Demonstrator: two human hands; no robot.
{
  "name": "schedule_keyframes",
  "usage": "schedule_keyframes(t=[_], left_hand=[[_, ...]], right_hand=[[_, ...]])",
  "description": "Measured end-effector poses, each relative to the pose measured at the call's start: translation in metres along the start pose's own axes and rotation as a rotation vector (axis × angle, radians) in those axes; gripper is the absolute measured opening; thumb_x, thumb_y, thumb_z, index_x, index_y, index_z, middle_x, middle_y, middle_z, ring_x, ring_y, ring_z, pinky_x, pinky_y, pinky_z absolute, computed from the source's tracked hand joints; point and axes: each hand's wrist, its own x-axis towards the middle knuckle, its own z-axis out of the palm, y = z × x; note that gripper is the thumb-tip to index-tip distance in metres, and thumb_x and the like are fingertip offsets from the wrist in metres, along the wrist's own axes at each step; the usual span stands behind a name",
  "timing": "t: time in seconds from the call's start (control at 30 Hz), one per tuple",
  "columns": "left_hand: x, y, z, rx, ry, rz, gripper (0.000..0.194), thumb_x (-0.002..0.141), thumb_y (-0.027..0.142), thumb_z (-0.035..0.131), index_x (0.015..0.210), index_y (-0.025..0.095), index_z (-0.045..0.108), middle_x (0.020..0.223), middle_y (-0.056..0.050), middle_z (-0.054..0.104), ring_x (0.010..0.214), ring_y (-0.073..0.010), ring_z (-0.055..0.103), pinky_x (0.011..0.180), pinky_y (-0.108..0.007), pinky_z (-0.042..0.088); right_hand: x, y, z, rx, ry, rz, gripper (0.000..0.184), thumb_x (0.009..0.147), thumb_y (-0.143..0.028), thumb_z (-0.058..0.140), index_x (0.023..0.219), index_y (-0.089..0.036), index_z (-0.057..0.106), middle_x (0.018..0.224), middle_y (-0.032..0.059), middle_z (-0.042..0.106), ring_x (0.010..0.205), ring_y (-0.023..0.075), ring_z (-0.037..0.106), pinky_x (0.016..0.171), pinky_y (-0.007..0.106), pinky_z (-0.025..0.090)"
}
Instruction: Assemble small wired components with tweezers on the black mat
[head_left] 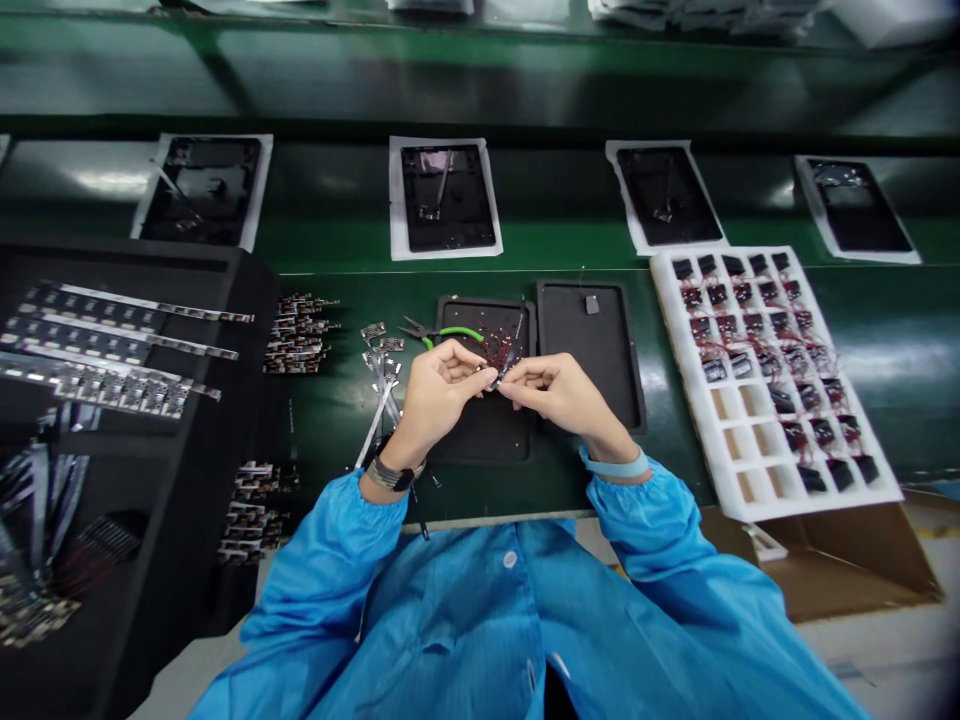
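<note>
My left hand [439, 388] and my right hand [559, 392] meet over a black tray [480, 430] at the middle of the green bench. Both hands are pinched shut on a small part with thin red wires [498, 352] held between the fingertips. A watch sits on my left wrist and a light blue band on my right. Green-handled cutters [442, 333] lie just beyond my left hand on the tray's far edge. A second black tray [592, 350] with a small grey piece lies right of my hands.
A white foam tray [765, 375] of small black wired parts stands at the right, over a cardboard box [847, 560]. Black bins with circuit strips [112, 350] fill the left. Loose strips [379, 385] and small boards [296, 330] lie nearby. Several black panels on white sheets [444, 198] sit on the belt behind.
</note>
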Motion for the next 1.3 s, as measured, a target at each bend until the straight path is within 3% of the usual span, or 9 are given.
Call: schedule_keyframes(t=[0.63, 1.03, 1.3], left_hand=[[-0.0024, -0.0036, 0.0032, 0.086, 0.033, 0.013, 0.033, 0.067, 0.028, 0.094, 0.078, 0.016, 0.065, 0.069, -0.001, 0.07, 0.061, -0.0134, 0.067, 0.062, -0.026, 0.053], [0.0015, -0.0005, -0.0033, -0.108, -0.077, -0.1, 0.039, 0.067, 0.035, 0.095, 0.078, 0.016, 0.063, 0.07, -0.004, 0.073, 0.06, -0.015, 0.069, 0.06, -0.029, 0.057], [0.001, 0.0001, -0.0019, -0.154, -0.08, -0.136, 0.043, 0.062, 0.034, 0.098, 0.077, 0.016, 0.061, 0.071, -0.002, 0.072, 0.058, -0.0134, 0.068, 0.062, -0.029, 0.058]], right_hand=[[-0.0013, 0.0041, 0.0011, 0.036, 0.008, 0.062, 0.035, 0.081, -0.049, 0.083, 0.083, -0.015, 0.077, 0.063, 0.0034, 0.071, 0.05, 0.0104, 0.056, 0.044, 0.022, 0.039], [-0.0067, -0.0001, 0.0014, 0.087, 0.031, 0.036, 0.032, 0.083, -0.047, 0.084, 0.087, -0.016, 0.078, 0.067, 0.0038, 0.072, 0.05, 0.0104, 0.054, 0.045, 0.024, 0.038], [-0.0075, -0.0009, 0.0042, 0.098, 0.048, 0.014, 0.032, 0.082, -0.047, 0.084, 0.085, -0.016, 0.078, 0.068, 0.0046, 0.072, 0.053, 0.0116, 0.056, 0.046, 0.025, 0.038]])
